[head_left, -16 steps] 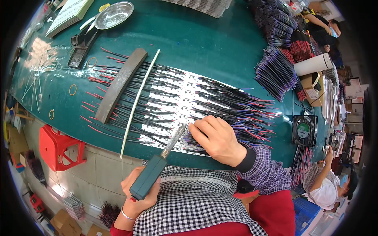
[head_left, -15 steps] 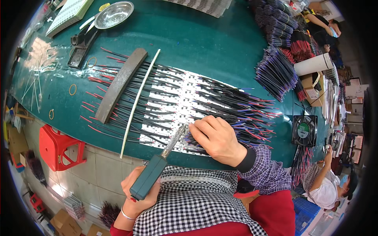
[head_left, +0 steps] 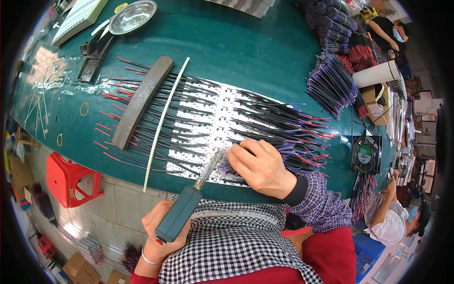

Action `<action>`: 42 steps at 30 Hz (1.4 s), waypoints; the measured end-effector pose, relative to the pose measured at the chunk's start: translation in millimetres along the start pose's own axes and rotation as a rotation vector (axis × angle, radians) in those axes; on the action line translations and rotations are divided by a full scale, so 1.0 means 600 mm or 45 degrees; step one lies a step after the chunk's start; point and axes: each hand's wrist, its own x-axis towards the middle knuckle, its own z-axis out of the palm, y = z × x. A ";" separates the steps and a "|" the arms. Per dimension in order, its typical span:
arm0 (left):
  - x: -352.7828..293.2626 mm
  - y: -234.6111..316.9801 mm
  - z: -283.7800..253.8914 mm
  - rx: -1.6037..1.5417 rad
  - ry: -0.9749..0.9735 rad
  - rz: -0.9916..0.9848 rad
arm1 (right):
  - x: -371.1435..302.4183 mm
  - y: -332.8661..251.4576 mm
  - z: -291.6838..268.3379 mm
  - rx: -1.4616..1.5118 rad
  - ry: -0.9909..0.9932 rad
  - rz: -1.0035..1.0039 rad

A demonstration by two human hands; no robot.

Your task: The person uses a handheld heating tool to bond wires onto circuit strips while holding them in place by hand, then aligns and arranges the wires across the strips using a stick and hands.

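My left hand (head_left: pixel 160 221) is wrapped round the green handle of a soldering iron (head_left: pixel 178 214). Its metal barrel slants up and to the right, and the tip ends beside my right fingertips, over a white panel of small circuit boards (head_left: pixel 226 99). On the panel's near part, my right hand (head_left: pixel 262 166) has its fingers pinched together by the ends of thin black wires; which piece it grips is hidden. Rows of wires with red and blue ends (head_left: pixel 302 128) fan out to the right. More black wires (head_left: pixel 158 128) with red ends extend left.
A dark curved bar (head_left: pixel 144 102) and a pale thin stick (head_left: pixel 166 120) lie across the left wires. Beyond are a metal dish (head_left: pixel 132 18) and a black holder (head_left: pixel 94 61). Wire bundles (head_left: pixel 331 85) and a fan (head_left: pixel 366 155) sit right; a red stool (head_left: pixel 71 180) stands left.
Both hands and the soldering iron keep nearly the same place on the panel. The view has shifted slightly, and a co-worker's arm at the right has moved.
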 end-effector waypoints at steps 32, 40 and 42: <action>-0.077 -0.056 0.020 -0.032 0.300 0.018 | -0.014 -0.036 0.002 0.098 0.062 0.244; -0.087 -0.067 0.026 -0.059 0.186 -0.052 | -0.015 -0.040 0.007 -0.012 0.081 0.164; -0.090 -0.067 0.025 -0.058 0.146 -0.094 | -0.014 -0.042 0.007 -0.036 0.083 0.152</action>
